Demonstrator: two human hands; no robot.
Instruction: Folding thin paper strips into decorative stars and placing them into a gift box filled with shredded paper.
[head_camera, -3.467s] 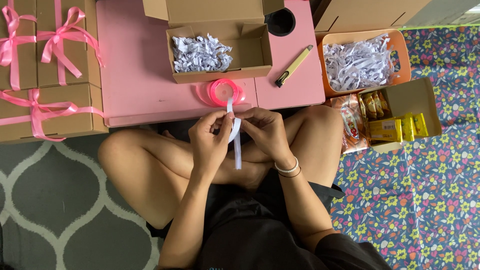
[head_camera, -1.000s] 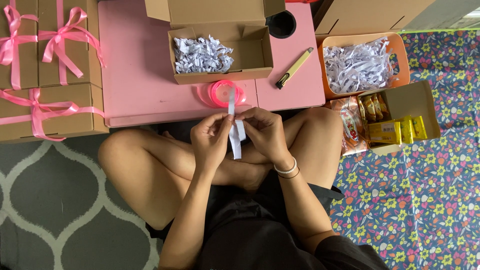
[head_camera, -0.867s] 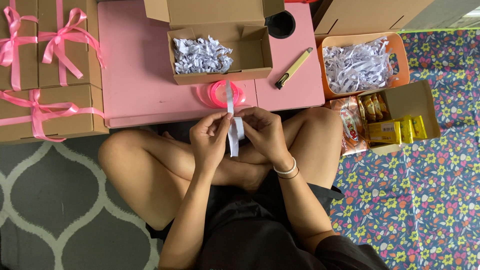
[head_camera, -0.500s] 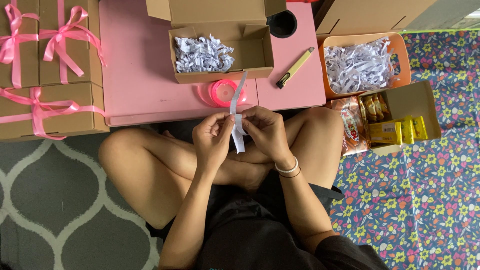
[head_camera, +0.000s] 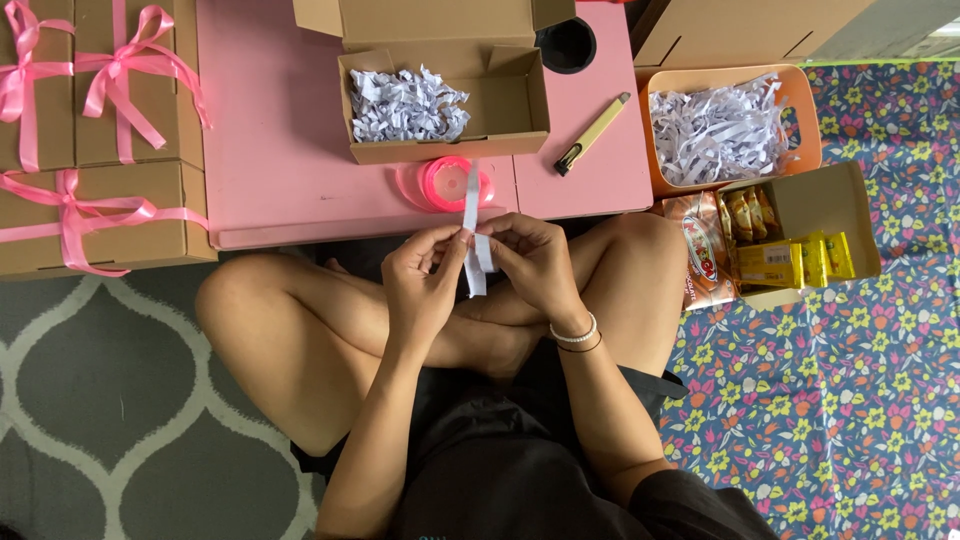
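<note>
I sit cross-legged in front of a low pink table (head_camera: 270, 150). My left hand (head_camera: 422, 280) and my right hand (head_camera: 530, 262) are close together above my lap, both pinching a narrow white paper strip (head_camera: 472, 235). One end of the strip sticks up toward the table edge, the other is folded down between my fingers. Just beyond my hands a pink ribbon spool (head_camera: 445, 184) lies on the table. Behind it stands an open cardboard box (head_camera: 445, 105) holding shredded white paper (head_camera: 408, 104).
A yellow and black utility knife (head_camera: 592, 134) and a black cup (head_camera: 566, 44) lie on the table's right part. Closed boxes tied with pink ribbon bows (head_camera: 95, 150) stand at left. On the floral mat: an orange basket of shredded paper (head_camera: 725, 130) and a box of yellow snack packets (head_camera: 790, 250).
The strip's lower end, which hung long below my hands 3.5 s ago, is now folded up short. Its upper end tilted right half a second ago and stands upright again.
</note>
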